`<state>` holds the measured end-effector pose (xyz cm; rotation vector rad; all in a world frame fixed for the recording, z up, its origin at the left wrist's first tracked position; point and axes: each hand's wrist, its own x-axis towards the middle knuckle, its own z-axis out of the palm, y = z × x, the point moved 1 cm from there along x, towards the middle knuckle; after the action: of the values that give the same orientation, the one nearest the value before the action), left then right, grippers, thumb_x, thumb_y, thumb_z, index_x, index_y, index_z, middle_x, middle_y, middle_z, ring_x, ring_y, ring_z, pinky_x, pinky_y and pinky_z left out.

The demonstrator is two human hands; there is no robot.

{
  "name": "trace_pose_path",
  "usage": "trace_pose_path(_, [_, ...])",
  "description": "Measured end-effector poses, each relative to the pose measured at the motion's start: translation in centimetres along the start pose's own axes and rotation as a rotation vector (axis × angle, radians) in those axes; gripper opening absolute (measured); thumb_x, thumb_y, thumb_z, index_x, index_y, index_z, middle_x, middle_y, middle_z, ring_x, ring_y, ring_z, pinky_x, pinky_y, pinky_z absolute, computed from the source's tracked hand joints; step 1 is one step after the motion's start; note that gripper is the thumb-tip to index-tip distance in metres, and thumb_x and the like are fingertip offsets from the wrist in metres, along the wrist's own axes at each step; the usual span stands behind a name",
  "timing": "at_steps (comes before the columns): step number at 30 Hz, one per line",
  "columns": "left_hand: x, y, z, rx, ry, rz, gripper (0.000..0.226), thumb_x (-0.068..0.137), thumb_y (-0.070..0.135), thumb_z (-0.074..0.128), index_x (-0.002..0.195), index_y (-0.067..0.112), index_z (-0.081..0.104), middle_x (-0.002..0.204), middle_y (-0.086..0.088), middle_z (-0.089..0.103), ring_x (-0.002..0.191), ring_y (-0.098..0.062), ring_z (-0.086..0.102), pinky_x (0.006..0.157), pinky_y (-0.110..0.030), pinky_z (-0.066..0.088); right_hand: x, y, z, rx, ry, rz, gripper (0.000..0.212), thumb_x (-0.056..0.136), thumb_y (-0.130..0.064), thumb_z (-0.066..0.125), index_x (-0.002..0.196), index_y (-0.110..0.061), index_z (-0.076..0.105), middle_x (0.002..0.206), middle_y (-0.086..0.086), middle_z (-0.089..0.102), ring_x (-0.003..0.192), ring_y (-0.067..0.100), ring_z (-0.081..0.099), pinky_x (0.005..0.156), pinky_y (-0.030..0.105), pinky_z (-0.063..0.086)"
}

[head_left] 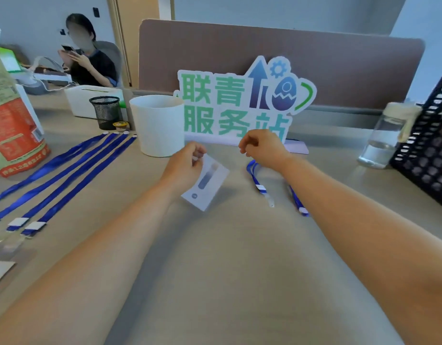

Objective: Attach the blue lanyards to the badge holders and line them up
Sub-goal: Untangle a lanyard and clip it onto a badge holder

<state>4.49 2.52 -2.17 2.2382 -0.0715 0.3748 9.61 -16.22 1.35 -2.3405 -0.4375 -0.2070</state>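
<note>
Both forearms point(103, 257) stretched forward over the desk point(239, 257), left hand point(186, 159) pinched a badge holder point(206, 184) at its top edge, right hand point(262, 148) curled above a blue lanyard point(255, 176), grip unclear.

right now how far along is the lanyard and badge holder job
Looks done: four blue ribbon lanyards lie side by side at left; attachment too blurred to tell. In hand: the left hand grips a white rectangular badge holder, the right hand holds a blue lanyard, not yet joined. Left: another lanyard by the right forearm.

Beige desk point(227, 257), blue lanyards point(65, 170) (left side), white cup point(157, 125)
</note>
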Motion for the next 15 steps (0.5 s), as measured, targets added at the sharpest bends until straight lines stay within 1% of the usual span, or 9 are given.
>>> trace_pose_path(1, [-0.2,0.4,0.8,0.019,-0.036,0.006,0.020,0.094,0.007,0.040,0.109,0.016,0.049,0.104,0.005,0.050,0.094,-0.015,0.050,0.078,-0.024,0.035,-1.0,0.9,-0.5,-0.011,-0.007,0.023,0.023,0.081,0.004,0.045,0.085,-0.010,0.063,0.086,0.003,0.065,0.080,0.014,0.058,0.075,0.020,0.049])
trace_pose_path(3, [-0.6,1.1,2.0,0.050,-0.085,0.028,0.025,0.093,0.005,0.041,0.115,0.016,0.048,0.106,0.002,0.052,0.095,-0.017,0.050,0.078,-0.025,0.035,-2.8,2.5,-1.0,-0.068,-0.031,0.050,0.023,0.082,0.004,0.046,0.086,-0.008,0.064,0.083,0.000,0.065,0.076,0.012,0.056,0.065,0.006,0.043])
trace_pose_path(4, [-0.8,1.4,2.5,0.067,-0.108,0.038,0.029,0.093,0.005,0.041,0.119,0.016,0.046,0.108,0.001,0.052,0.094,-0.017,0.050,0.079,-0.024,0.035,-3.7,3.2,-1.2,-0.090,-0.051,0.063,0.023,0.083,0.004,0.045,0.086,-0.009,0.064,0.085,0.000,0.066,0.077,0.012,0.056,0.061,0.004,0.040])
trace_pose_path(6, [-1.3,2.0,3.1,0.099,-0.164,0.062,0.034,0.095,0.007,0.041,0.128,0.016,0.043,0.114,0.000,0.053,0.094,-0.014,0.049,0.081,-0.023,0.035,-5.1,4.5,-1.3,-0.127,-0.095,0.076,0.031,0.085,0.006,0.042,0.094,-0.010,0.067,0.100,0.005,0.067,0.085,0.014,0.055,0.062,0.002,0.040])
trace_pose_path(7, [-1.5,2.3,3.2,0.113,-0.190,0.072,0.037,0.095,0.007,0.041,0.131,0.016,0.041,0.117,0.000,0.054,0.093,-0.014,0.049,0.081,-0.022,0.034,-5.6,5.1,-1.3,-0.162,-0.122,0.065,0.037,0.085,0.008,0.040,0.101,-0.011,0.068,0.108,0.006,0.065,0.090,0.017,0.056,0.067,0.002,0.040])
trace_pose_path(9, [-1.8,2.7,3.5,0.139,-0.234,0.085,0.040,0.095,0.007,0.041,0.135,0.016,0.040,0.122,-0.002,0.055,0.093,-0.013,0.049,0.082,-0.020,0.034,-6.7,5.8,-1.2,-0.261,-0.219,0.032,0.045,0.087,0.008,0.040,0.115,-0.016,0.065,0.122,0.005,0.058,0.104,0.022,0.056,0.086,0.017,0.043])
trace_pose_path(10, [-1.9,2.9,3.6,0.153,-0.252,0.092,0.041,0.095,0.007,0.041,0.135,0.015,0.040,0.124,-0.004,0.055,0.095,-0.013,0.050,0.083,-0.020,0.034,-7.1,6.0,-1.0,-0.299,-0.268,0.015,0.044,0.088,0.006,0.044,0.119,-0.018,0.063,0.126,0.004,0.056,0.110,0.023,0.054,0.093,0.023,0.041])
trace_pose_path(12, [-2.2,3.3,3.8,0.180,-0.279,0.110,0.041,0.095,0.007,0.042,0.136,0.014,0.042,0.127,-0.006,0.055,0.102,-0.016,0.053,0.084,-0.018,0.033,-7.9,6.5,-0.6,-0.314,-0.308,-0.004,0.036,0.089,0.000,0.051,0.119,-0.016,0.063,0.128,0.005,0.057,0.116,0.023,0.052,0.099,0.023,0.038])
trace_pose_path(15, [-2.7,3.6,3.9,0.209,-0.307,0.123,0.038,0.095,0.010,0.045,0.133,0.016,0.047,0.126,-0.004,0.058,0.108,-0.018,0.056,0.085,-0.019,0.034,-8.6,7.0,-0.2,-0.277,-0.258,0.004,0.027,0.087,-0.003,0.055,0.106,-0.014,0.070,0.114,0.008,0.067,0.107,0.027,0.059,0.097,0.035,0.045])
